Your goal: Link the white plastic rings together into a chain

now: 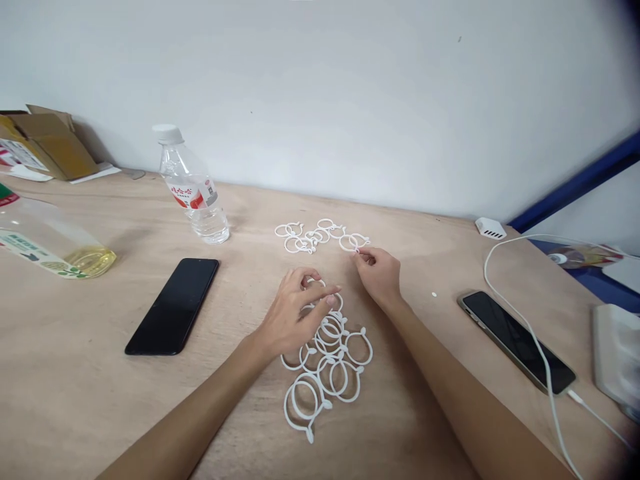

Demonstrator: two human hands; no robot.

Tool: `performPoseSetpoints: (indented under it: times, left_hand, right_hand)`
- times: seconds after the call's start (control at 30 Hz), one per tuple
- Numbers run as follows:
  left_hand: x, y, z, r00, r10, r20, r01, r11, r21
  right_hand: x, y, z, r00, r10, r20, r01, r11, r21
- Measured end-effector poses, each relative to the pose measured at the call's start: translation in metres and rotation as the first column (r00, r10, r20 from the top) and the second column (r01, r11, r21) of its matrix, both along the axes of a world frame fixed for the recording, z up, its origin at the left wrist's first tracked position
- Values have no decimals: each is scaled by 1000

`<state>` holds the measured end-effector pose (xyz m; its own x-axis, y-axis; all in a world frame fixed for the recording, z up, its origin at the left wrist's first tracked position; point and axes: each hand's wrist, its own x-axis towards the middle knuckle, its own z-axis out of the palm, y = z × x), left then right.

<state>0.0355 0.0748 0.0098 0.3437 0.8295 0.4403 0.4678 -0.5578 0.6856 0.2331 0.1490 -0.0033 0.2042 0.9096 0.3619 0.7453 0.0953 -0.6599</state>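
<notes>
Bottle (pixel 193 190) and two phones (pixel 173 305) flank the rings (pixel 327 360).

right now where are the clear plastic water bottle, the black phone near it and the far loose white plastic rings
clear plastic water bottle (pixel 193 193), head view, red label
black phone (pixel 173 305), head view, screen middle
far loose white plastic rings (pixel 313 237), head view, cluster middle

— Where are the hands?

— Both forearms reach in from the bottom edge, bare, angled toward each other. The left hand (pixel 295 313) lies palm down, fingers (pixel 327 297) curled and spread, their tips pressed low.

— And the other?

— The right hand (pixel 380 273) sits farther out, just beyond the left, knuckles up, thumb and forefinger pinched together at the tip — wrist straight.
</notes>
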Motion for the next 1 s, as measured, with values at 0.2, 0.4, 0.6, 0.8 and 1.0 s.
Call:
performPoseSetpoints:
  times: [0.2, 0.4, 0.6, 0.8, 1.0]
  left_hand:
    - [0, -2, -2, 994, 93, 63, -92, 996, -20]
    - [-1, 1, -5, 996, -59, 60, 61, 997, -40]
    - [-1, 1, -3, 997, -64, 52, 67, 996, -63]
    - [-1, 0, 2, 997, -64, 33, 67, 992, -109]
    - [0, 1, 1, 997, -52, 55, 58, 992, -114]
  right_hand:
    - [-5, -61, 8, 920, 326, -216, -318, 945, 75]
    - [-10, -87, 11, 848, 440, -294, -419, 898, 135]
    - [-10, -85, 11, 799, 430, -420, -450, 891, 58]
    - [-13, -86, 12, 793, 419, -443, -453, 891, 32]
    - [-14, -82, 15, 773, 420, -477, -488, 873, -22]
